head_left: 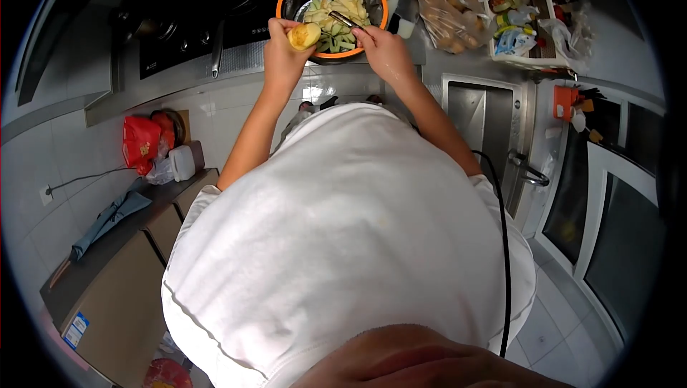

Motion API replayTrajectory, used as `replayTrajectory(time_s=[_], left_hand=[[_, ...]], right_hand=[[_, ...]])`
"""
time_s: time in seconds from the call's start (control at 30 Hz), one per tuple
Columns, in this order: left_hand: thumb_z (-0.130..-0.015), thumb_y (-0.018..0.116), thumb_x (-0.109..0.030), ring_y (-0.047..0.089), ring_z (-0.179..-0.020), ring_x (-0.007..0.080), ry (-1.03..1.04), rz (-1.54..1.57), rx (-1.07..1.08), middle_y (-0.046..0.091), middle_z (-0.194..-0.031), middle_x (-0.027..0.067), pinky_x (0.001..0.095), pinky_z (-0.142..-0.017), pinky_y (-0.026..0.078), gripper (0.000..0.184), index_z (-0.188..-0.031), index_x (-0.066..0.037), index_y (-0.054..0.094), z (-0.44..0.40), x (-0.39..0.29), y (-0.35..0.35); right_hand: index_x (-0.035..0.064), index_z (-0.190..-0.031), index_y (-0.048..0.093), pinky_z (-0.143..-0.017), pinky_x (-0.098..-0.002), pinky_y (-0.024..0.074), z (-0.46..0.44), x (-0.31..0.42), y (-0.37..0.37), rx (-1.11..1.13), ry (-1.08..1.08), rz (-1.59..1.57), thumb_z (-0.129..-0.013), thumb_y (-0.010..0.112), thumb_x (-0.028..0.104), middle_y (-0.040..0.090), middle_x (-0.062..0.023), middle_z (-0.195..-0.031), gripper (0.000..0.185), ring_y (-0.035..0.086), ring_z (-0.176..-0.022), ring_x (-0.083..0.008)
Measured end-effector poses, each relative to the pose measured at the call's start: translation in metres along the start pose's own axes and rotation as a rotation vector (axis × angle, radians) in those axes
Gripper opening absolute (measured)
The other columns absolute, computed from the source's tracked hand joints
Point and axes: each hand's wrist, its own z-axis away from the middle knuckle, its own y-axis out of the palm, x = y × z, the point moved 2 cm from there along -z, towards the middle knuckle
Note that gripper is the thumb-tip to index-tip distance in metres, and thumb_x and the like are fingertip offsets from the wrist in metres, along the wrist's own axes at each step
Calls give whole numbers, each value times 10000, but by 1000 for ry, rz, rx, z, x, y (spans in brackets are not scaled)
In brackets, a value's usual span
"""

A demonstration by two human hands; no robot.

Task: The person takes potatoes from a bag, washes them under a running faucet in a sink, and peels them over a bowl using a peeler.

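Observation:
My left hand [283, 52] is closed around a yellowish, partly peeled potato [303, 36], held at the near left rim of an orange-rimmed bin [282, 3]. My right hand [387, 53] grips a peeler [345, 20] whose head points left over the bin. Inside the dark-lined bin lies a heap of pale green and yellowish peelings [343, 10]. The potato and the peeler are apart. My fingers partly hide the potato and the peeler's handle.
Left of the bin is a black stove [193, 23] with a knife-like handle at its edge. On the right are a plastic bag of round brown produce [449, 16], a crate of packets [549, 62] and a metal sink [476, 120]. A black cable [505, 259] hangs beside my right side.

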Motion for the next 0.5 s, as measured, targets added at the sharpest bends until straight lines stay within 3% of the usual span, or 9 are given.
replayTrajectory(time_s=[0.13, 0.23, 0.3, 0.37, 0.5], left_hand=[[-736, 873, -71, 726, -955, 379, 46, -36, -26, 721, -1008, 187, 396, -785, 575, 558, -1139, -17, 490, -6, 8, 2], [-781, 836, -103, 739, -945, 325, 56, -24, 2, 731, -1001, 171, 368, -807, 568, 481, -1138, -7, 528, -7, 12, 4], [-769, 823, -148, 734, -897, 388, -17, -87, 88, 736, -939, 198, 406, -752, 575, 470, -1115, 9, 547, -8, 18, 6], [-769, 825, -155, 736, -883, 386, -19, -69, 98, 738, -927, 201, 407, -747, 575, 453, -1096, 8, 556, -7, 16, 5], [-765, 829, -127, 735, -888, 381, -73, 6, 133, 735, -935, 210, 401, -754, 574, 434, -1083, -1, 562, -6, 23, 6]], right_hand=[[67, -852, 690, -560, -444, 486, 12, 9, -2, 14, 9, -83, -1016, 605, 442, 651, -159, -673, 417, 643, -624, -376], [69, -852, 685, -546, -453, 474, 16, 16, 0, 6, -46, -165, -1016, 609, 427, 634, -160, -654, 401, 634, -612, -377], [70, -848, 680, -541, -459, 470, 18, 20, 4, 14, -59, -175, -1014, 613, 418, 628, -161, -649, 392, 627, -607, -382], [71, -837, 672, -539, -472, 474, 22, 28, 10, -34, -234, -86, -1007, 621, 406, 630, -161, -653, 379, 618, -609, -395], [77, -834, 676, -556, -482, 489, 12, 27, 13, 32, -145, -89, -998, 630, 410, 644, -161, -673, 373, 625, -637, -407]])
